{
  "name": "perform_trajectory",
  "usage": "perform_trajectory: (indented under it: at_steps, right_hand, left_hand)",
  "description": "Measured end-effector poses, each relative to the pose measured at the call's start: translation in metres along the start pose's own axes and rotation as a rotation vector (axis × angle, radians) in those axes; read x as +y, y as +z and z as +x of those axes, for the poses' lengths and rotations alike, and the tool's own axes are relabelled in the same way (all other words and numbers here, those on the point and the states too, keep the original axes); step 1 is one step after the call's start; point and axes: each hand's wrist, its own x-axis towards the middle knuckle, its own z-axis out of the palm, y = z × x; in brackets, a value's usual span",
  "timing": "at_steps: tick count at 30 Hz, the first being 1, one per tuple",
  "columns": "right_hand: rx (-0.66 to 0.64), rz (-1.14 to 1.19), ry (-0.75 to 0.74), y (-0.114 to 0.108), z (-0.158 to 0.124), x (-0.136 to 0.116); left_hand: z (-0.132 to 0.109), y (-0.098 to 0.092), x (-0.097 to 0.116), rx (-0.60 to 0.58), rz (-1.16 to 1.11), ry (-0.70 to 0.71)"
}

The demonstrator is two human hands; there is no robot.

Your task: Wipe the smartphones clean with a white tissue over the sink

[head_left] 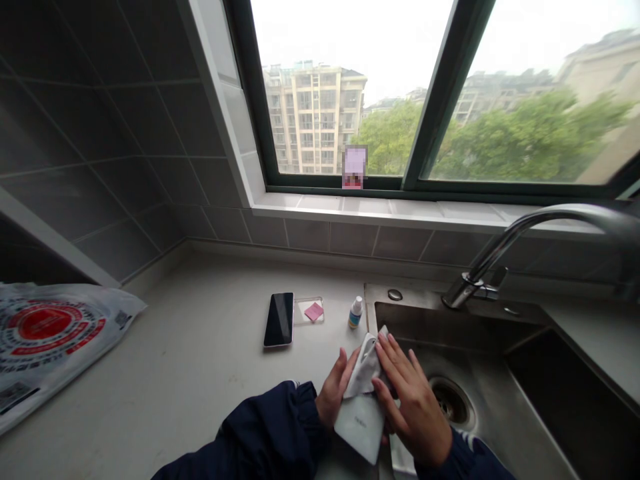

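My left hand (334, 390) grips the left edge of a white phone (361, 423) held back-up near the counter's front edge. My right hand (411, 395) lies over it with fingers stretched flat, pressing a white cloth (366, 363) against the phone's upper end. Both hands hover at the left rim of the steel sink (500, 347). A second, dark-screened phone (279, 319) lies flat on the counter beyond my left hand. A clear case with a pink slip (311, 311) lies beside it, and a small dropper bottle (355, 313) stands by the sink's corner.
A curved steel faucet (505, 250) arches over the sink from the right. A printed white plastic bag (47, 337) lies at the counter's left end. Grey tiled walls and a window sill (380, 210) close the back, with a small pink item (355, 167) on the sill.
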Motion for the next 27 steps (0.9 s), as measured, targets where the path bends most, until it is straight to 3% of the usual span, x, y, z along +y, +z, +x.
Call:
perform_trajectory:
  at_steps: [9,16,27]
  right_hand:
    - [0.014,0.033,-0.034,-0.001,-0.001,0.001]
    - [-0.002,0.036,-0.065,-0.003,-0.001,0.001]
    - [-0.100,0.000,-0.219,-0.004,0.000,-0.009]
  left_hand:
    - [-0.007,0.011,0.003,-0.108,0.108,-0.144]
    - [-0.001,0.002,-0.005,-0.023,0.161,0.061]
    - [0.001,-0.006,-0.004,0.053,-0.003,0.081]
